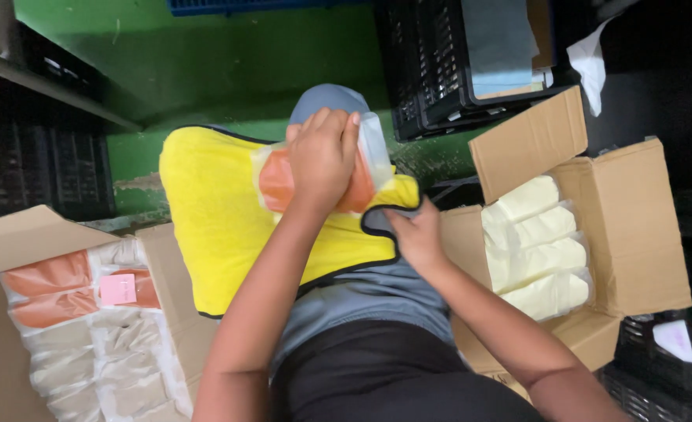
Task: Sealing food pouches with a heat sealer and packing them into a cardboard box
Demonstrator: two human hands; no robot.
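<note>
A: What was the left hand (322, 160) doing?
B: Pressed flat on a clear bag (319, 176) w/ orange stuff inside, fingers curled over its top edge, so it was grasping the bag. Bag lay on the yellow cloth (221, 227), approx. centre frame.
A: And the right hand (416, 234)?
B: Pinched the cloth's dark-trimmed edge, just below & right of the bag. Clenched on the cloth.
A: Where was the cloth?
B: Draped over the person's lap, on top of a grey garment (377, 293).
A: Anything else nearby?
B: Cardboard box (635, 227) on the right w/ pale yellow bagged packs (537, 246). Another open box (25, 234) lower left w/ orange & whitish packs, plus a pink tag (118, 288) on them. Black crate (440, 70) up top, green floor (229, 62) behind.
</note>
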